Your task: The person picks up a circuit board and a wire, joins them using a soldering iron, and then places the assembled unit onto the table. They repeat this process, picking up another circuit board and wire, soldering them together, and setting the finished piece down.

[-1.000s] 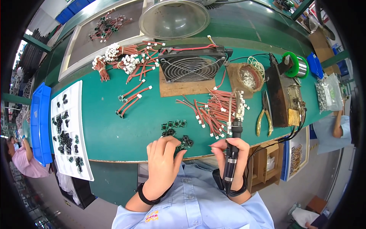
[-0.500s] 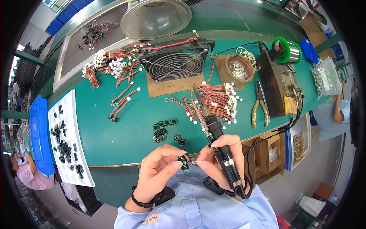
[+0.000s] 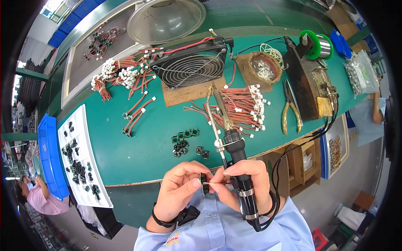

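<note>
My left hand [image 3: 179, 191] pinches a small green circuit board with a black part [image 3: 204, 184], in front of my shirt and off the bench's near edge. In my right hand [image 3: 258, 180] lies a soldering iron [image 3: 235, 146] with a thin metal tube clamped along it; its tip points away, over the bench. The thumb and forefinger of that hand also close on a thin red and black wire [image 3: 218, 183] whose end meets the board. Fingers partly hide that joint. Beyond my hands sit several small boards [image 3: 185, 134] and black parts [image 3: 180, 148].
Red-black wires with white plugs [image 3: 247, 108] lie past the iron. A fan [image 3: 190, 69], a solder pot [image 3: 266, 71], pliers [image 3: 291, 111] and a solder spool [image 3: 320, 45] stand behind. At left is a white tray [image 3: 90, 154] of parts beside a blue bin [image 3: 52, 159].
Both hands have shifted slightly, and the board has turned more edge-on. The wire end now reaches the board between my fingertips. The soldering iron stands more upright in view.
</note>
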`<move>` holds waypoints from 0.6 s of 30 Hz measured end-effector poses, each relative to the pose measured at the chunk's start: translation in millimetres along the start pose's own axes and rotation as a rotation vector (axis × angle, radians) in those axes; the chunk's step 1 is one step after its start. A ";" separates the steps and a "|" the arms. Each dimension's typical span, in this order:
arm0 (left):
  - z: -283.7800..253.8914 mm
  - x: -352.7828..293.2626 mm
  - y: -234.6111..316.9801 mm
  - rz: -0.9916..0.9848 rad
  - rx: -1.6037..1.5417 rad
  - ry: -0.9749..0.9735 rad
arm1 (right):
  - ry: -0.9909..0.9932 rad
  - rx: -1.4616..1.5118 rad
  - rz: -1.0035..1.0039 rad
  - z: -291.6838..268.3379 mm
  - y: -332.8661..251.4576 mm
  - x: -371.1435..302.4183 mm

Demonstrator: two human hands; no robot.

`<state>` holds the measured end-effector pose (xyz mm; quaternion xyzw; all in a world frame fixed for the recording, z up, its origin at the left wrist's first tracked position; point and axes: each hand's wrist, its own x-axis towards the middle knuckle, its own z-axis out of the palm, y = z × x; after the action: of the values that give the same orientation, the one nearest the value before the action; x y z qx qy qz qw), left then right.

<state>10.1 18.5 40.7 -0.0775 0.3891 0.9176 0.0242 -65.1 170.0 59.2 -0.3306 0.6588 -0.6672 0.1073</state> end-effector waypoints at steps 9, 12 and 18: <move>-2.2 -0.1 -1.7 0.030 0.031 0.029 | 0.046 -0.020 -0.083 1.9 4.5 3.2; -1.9 0.5 -1.8 0.021 0.031 0.025 | 0.063 -0.030 -0.090 2.1 4.9 3.5; -3.3 0.2 -4.3 0.031 0.033 0.017 | 0.085 -0.020 -0.099 3.0 5.9 3.1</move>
<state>10.8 19.2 35.4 -0.0786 0.4053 0.9108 0.0079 -67.4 165.1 54.2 -0.3354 0.6522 -0.6785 0.0427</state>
